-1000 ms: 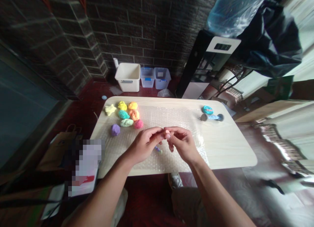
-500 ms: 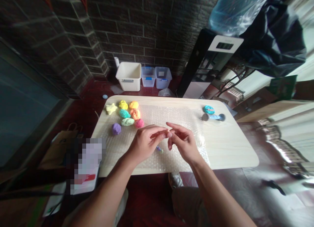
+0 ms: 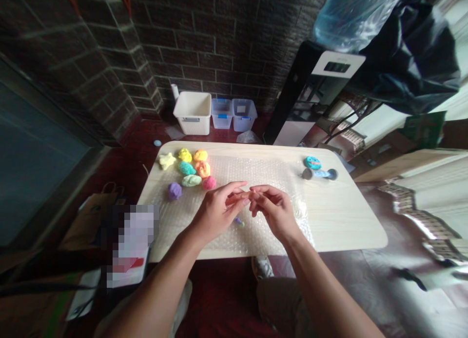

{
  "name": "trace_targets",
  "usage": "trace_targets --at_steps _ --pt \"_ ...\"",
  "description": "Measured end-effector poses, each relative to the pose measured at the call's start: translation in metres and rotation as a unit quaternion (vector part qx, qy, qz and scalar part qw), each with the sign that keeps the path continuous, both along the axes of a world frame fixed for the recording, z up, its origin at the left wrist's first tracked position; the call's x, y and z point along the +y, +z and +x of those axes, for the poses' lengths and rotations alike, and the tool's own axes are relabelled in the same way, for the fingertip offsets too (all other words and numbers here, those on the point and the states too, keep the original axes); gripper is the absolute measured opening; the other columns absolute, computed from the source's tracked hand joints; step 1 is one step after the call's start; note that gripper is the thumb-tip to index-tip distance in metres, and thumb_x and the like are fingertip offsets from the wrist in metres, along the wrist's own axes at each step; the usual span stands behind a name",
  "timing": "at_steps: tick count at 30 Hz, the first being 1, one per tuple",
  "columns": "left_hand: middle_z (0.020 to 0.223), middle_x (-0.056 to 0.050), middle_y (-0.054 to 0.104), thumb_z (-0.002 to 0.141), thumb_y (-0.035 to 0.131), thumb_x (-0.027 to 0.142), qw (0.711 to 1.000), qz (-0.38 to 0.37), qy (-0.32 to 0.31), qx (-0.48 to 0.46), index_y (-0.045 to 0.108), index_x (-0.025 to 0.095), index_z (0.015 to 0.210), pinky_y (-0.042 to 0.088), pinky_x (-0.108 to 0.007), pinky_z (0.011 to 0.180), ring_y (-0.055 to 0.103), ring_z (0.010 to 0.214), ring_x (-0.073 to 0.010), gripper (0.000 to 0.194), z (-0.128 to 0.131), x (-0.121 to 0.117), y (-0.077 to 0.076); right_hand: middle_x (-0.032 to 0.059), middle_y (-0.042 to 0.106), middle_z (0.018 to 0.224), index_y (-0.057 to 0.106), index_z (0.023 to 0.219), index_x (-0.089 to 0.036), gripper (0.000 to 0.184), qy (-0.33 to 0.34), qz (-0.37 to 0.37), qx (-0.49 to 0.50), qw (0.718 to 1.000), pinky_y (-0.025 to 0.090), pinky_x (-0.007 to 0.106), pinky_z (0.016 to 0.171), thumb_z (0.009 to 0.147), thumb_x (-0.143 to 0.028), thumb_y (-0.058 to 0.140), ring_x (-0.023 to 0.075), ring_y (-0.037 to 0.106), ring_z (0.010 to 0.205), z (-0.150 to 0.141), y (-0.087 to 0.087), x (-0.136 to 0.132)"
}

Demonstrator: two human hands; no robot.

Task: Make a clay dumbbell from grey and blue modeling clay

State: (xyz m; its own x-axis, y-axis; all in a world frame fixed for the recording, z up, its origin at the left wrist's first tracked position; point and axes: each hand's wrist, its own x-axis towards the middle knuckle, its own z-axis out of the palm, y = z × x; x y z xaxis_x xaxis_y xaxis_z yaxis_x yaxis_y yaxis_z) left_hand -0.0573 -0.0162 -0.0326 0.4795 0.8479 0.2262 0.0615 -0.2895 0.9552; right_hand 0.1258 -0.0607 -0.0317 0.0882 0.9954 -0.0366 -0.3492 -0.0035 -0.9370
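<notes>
Leaning over the pale wooden desk [image 3: 351,221], I see bubble wrap [image 3: 256,169] spread across it, with bright modelling-clay lumps [image 3: 191,180] clustered at far left and a small blue rolling pin [image 3: 319,174] at far right. My left hand [image 3: 217,213] and right hand [image 3: 274,213] hover above the wrap, fingers [image 3: 241,194] curled and meeting at the tips; I cannot tell whether they pinch anything. A tiny clay scrap [image 3: 238,221] lies on the wrap just nearer me.

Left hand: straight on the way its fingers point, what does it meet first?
The right hand. The left hand's fingertips point straight across at it, nearly meeting its fingers above the bubble wrap. Depth is unclear; they may already touch.
</notes>
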Motion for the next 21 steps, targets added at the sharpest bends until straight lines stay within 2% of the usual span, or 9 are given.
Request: trace_targets --at_steps 4,9,13,17,21 --pt "0.107 -0.009 0.083 0.106 0.063 0.040 0.998 0.014 -0.015 0.051 0.078 0.018 0.116 0.058 -0.029 0.076 0.077 0.092 -0.0213 0.029 0.0009 0.0013 0.0066 0.0011 0.076 0.078 0.085 0.100 -0.022 0.020 -0.025 0.012 0.002 1.000 0.053 0.024 0.055 0.083 -0.031 0.090 0.0119 0.064 0.061 0.0022 -0.0013 0.0002" --pt "0.084 -0.004 0.075 0.107 0.057 0.049 0.995 -0.049 -0.065 0.056 0.078 0.015 0.094 0.045 -0.026 0.063 0.064 0.071 -0.0159 0.042 0.0018 0.0022 0.0085 0.0021 0.076 0.082 0.088 0.106 -0.025 0.021 -0.009 0.032 -0.022 0.999 0.053 0.026 0.059 0.086 -0.028 0.085 0.0133 0.064 0.067 0.0040 -0.0032 -0.0020" --pt "0.071 0.000 0.066 0.105 0.060 0.046 0.994 -0.059 -0.061 0.067 0.074 0.016 0.086 0.040 -0.025 0.059 0.060 0.064 -0.0147 0.038 -0.0002 0.0030 0.0054 0.0031 0.075 0.087 0.088 0.108 -0.026 0.019 0.002 0.054 -0.068 0.996 0.052 0.027 0.060 0.090 -0.029 0.083 0.0136 0.063 0.069 0.0027 -0.0030 -0.0035" --pt "0.068 0.002 0.062 0.104 0.063 0.038 0.994 -0.025 -0.039 0.098 0.071 0.017 0.082 0.036 -0.026 0.058 0.056 0.064 -0.0140 0.031 -0.0017 0.0025 0.0075 0.0019 0.073 0.079 0.088 0.108 -0.026 0.019 -0.013 0.041 -0.092 0.995 0.052 0.027 0.059 0.091 -0.033 0.085 0.0128 0.061 0.065 0.0011 -0.0009 -0.0037" --pt "0.083 -0.001 0.071 0.106 0.060 0.037 0.996 -0.025 -0.050 0.070 0.072 0.016 0.097 0.042 -0.026 0.064 0.062 0.074 -0.0153 0.026 -0.0008 0.0000 0.0097 0.0038 0.076 0.088 0.089 0.103 -0.025 0.016 -0.009 0.038 -0.106 0.994 0.052 0.027 0.059 0.089 -0.033 0.087 0.0124 0.061 0.066 0.0013 -0.0003 -0.0025"
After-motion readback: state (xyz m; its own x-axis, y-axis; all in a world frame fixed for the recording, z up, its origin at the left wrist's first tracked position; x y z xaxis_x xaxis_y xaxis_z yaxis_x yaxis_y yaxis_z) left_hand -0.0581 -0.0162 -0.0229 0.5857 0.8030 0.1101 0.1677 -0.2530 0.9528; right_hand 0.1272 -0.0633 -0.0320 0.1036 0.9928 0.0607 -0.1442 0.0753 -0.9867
